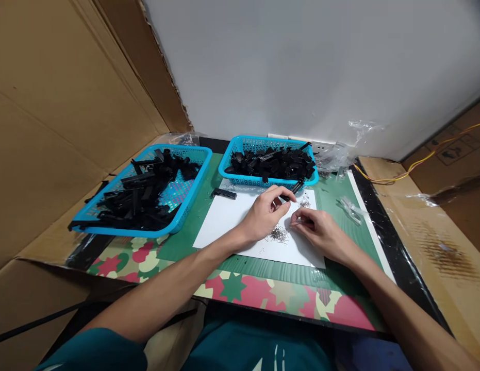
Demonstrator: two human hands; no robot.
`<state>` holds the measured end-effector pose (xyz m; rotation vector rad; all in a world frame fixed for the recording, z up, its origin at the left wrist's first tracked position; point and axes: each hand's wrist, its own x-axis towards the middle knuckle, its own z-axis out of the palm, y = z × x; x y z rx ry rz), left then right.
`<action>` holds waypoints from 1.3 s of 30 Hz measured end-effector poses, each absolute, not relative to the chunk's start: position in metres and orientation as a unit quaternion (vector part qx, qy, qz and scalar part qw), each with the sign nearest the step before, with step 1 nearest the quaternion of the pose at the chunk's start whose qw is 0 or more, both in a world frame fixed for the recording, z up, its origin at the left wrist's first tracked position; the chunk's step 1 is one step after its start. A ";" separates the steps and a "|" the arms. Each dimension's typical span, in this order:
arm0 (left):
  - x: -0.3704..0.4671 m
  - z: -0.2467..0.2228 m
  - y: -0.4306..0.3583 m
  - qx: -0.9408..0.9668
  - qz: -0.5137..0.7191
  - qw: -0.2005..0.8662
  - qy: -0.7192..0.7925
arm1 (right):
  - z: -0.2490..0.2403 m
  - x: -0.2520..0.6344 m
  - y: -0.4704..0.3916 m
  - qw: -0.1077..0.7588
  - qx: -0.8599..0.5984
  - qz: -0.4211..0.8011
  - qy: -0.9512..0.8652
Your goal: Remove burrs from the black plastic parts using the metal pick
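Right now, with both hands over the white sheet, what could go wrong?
1. The left hand or right hand might brush the small wiry pieces between them and scatter them.
2. The black part at the left fingertips sits close to the right basket and could catch its rim.
3. The left basket is heaped; a bump may spill parts.

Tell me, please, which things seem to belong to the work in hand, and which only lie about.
Probably in use:
black piece in left hand
small metal bits
white sheet
left basket
right basket

Probably lying about:
clear plastic bag
crumpled plastic
yellow cable
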<state>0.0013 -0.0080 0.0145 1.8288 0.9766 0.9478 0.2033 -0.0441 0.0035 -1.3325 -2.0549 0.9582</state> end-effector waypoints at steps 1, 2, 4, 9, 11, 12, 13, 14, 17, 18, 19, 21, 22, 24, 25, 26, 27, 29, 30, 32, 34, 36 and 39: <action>0.001 0.015 -0.008 0.730 0.374 0.418 0.391 | 0.004 0.204 -0.044 0.262 -0.489 0.354 -0.753; 0.000 0.015 -0.008 0.732 0.370 0.417 0.391 | 0.005 0.204 -0.044 0.268 -0.489 0.355 -0.751; 0.000 0.014 -0.007 0.735 0.364 0.416 0.393 | 0.004 0.204 -0.043 0.271 -0.490 0.352 -0.750; 0.000 0.013 -0.007 0.732 0.364 0.414 0.400 | 0.001 0.203 -0.043 0.258 -0.497 0.340 -0.756; -0.001 0.014 -0.007 0.732 0.365 0.412 0.402 | 0.002 0.204 -0.043 0.277 -0.487 0.365 -0.744; -0.001 0.015 -0.006 0.733 0.363 0.411 0.402 | 0.003 0.205 -0.043 0.293 -0.481 0.388 -0.730; -0.001 0.015 -0.007 0.733 0.362 0.413 0.402 | 0.005 0.206 -0.043 0.311 -0.476 0.412 -0.712; -0.002 0.016 -0.007 0.734 0.359 0.416 0.399 | 0.006 0.207 -0.042 0.329 -0.472 0.434 -0.693; -0.002 0.018 -0.009 0.747 0.346 0.433 0.367 | 0.009 0.210 -0.040 0.378 -0.466 0.472 -0.646; -0.002 0.019 -0.010 0.752 0.341 0.438 0.356 | 0.009 0.210 -0.040 0.390 -0.465 0.476 -0.637; -0.002 0.019 -0.011 0.755 0.337 0.442 0.348 | 0.008 0.210 -0.039 0.399 -0.463 0.477 -0.632; -0.001 0.019 -0.014 0.753 0.336 0.449 0.343 | 0.006 0.207 -0.040 0.411 -0.465 0.468 -0.629; 0.000 0.018 -0.014 0.747 0.338 0.457 0.344 | 0.005 0.206 -0.040 0.418 -0.469 0.456 -0.631; 0.002 0.017 -0.015 0.728 0.344 0.482 0.345 | 0.004 0.202 -0.043 0.432 -0.481 0.410 -0.643; 0.002 0.016 -0.015 0.717 0.348 0.496 0.346 | 0.004 0.200 -0.045 0.442 -0.486 0.375 -0.654; 0.003 0.015 -0.015 0.704 0.350 0.511 0.347 | 0.004 0.199 -0.047 0.454 -0.490 0.332 -0.666; 0.003 0.015 -0.015 0.692 0.354 0.524 0.349 | 0.005 0.198 -0.048 0.465 -0.489 0.280 -0.683; 0.004 0.014 -0.015 0.669 0.365 0.546 0.348 | 0.005 0.197 -0.051 0.482 -0.464 0.153 -0.727; 0.004 0.014 -0.016 0.660 0.368 0.555 0.346 | 0.005 0.198 -0.051 0.484 -0.440 0.085 -0.751; 0.005 0.014 -0.016 0.650 0.371 0.567 0.344 | 0.004 0.199 -0.050 0.474 -0.387 -0.038 -0.790; 0.006 0.015 -0.017 0.650 0.370 0.568 0.343 | 0.003 0.200 -0.048 0.452 -0.356 -0.114 -0.810; 0.005 0.016 -0.017 0.656 0.370 0.559 0.347 | 0.003 0.201 -0.046 0.433 -0.353 -0.145 -0.816; 0.004 0.017 -0.017 0.670 0.369 0.536 0.357 | 0.004 0.200 -0.046 0.451 -0.376 -0.132 -0.799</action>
